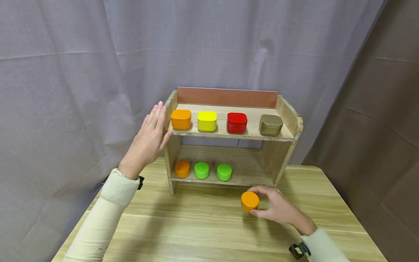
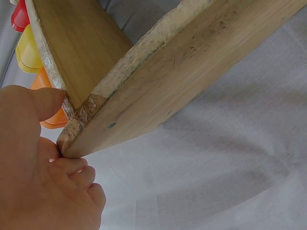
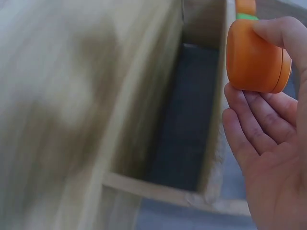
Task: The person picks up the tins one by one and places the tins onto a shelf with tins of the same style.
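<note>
My right hand (image 1: 278, 206) pinches a round orange tin (image 1: 250, 201) between thumb and fingers, in front of the wooden shelf's (image 1: 209, 182) lower board. In the right wrist view the lid seam of this tin (image 3: 256, 57) shows. My left hand (image 1: 145, 140) lies along the shelf's left side panel, fingers straight, with the thumb (image 2: 48, 103) at the front edge. On the lower board stand another round orange tin (image 1: 182, 169) at the left and two green ones, the middle tin (image 1: 201, 170) and the right-hand tin (image 1: 224, 172).
The upper board holds square tins in a row: orange (image 1: 181, 119), yellow (image 1: 207, 121), red (image 1: 236, 123) and olive-brown (image 1: 270, 125). A brown back strip (image 1: 227, 97) rises behind them. The shelf stands on a wooden table (image 1: 196, 225), before a grey curtain (image 1: 212, 47).
</note>
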The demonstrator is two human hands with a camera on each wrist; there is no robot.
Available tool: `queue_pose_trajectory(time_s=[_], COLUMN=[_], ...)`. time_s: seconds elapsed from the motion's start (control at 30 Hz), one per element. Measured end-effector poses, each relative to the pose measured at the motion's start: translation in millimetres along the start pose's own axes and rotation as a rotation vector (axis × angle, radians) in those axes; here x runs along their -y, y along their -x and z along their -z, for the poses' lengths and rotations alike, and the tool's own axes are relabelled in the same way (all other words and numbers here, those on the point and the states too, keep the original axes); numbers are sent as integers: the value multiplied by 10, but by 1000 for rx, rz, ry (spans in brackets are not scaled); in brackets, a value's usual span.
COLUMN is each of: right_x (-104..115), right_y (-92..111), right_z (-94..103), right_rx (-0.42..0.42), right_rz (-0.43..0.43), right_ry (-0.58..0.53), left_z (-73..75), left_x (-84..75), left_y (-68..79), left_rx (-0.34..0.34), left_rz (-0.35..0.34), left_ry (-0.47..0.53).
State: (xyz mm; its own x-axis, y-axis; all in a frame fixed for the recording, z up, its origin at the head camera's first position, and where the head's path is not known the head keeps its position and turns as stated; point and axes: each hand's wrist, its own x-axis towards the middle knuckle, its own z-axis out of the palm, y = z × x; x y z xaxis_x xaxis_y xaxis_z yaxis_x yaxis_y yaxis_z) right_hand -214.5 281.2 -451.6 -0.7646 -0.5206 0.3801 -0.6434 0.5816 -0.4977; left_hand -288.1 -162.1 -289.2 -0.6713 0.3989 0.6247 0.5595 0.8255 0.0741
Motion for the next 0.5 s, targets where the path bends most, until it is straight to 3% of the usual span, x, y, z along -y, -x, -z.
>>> queue_pose_trajectory(time_s=[0.2, 0.5], right_x=[-25, -81], right_y=[-70, -213], right_z=[187, 234], right_rx=[-121, -180], right_rz=[4, -83], right_ry=[79, 81], left_z=[4, 4], left_x=[3, -1], left_y=[-11, -4], left_rx=[2, -2], left_rz=[-3, -4], left_ry=[-3, 3])
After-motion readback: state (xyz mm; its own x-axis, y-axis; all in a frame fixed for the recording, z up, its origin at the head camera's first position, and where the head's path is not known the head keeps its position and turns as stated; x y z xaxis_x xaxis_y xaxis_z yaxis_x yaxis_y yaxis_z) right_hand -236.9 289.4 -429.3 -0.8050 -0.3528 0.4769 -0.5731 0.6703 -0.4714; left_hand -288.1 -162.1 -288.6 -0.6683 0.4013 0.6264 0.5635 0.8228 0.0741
